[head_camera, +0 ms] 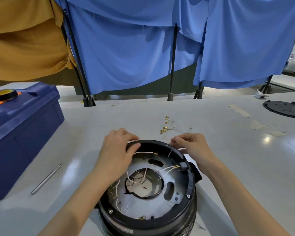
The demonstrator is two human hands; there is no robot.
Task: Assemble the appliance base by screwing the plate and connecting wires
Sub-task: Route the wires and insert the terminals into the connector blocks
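Base: black, round, open side up, near edge of the table, straight in front.
Plate: grey metal, lying inside the base, big hole at centre, slots and small holes around it.
Wires: thin, white, brass-tipped, trailing loose over the plate and through the centre hole.
Left hand: curled over the far-left rim, fingers outside, thumb inside, gripping the base.
Right hand: fingers bent at the far-right rim, a white wire running under them; pinching wire or rim, cannot tell.
Handling, base: probably stiff and fairly heavy, steady on its own; best held by the thick rim, opposite sides.
Handling, plate: likely rigid with thin edges; better lifted by the slots or the hole edge than by anything attached.
Handling, wires: soft and easily kinked; best taken near the brass tips, not tugged mid-length.
Spare terminals: scattered just beyond the hands.
Rod: slim, metal, left of the base, well apart.
Toolbox: blue, far left.
Cover: black disc, far right.
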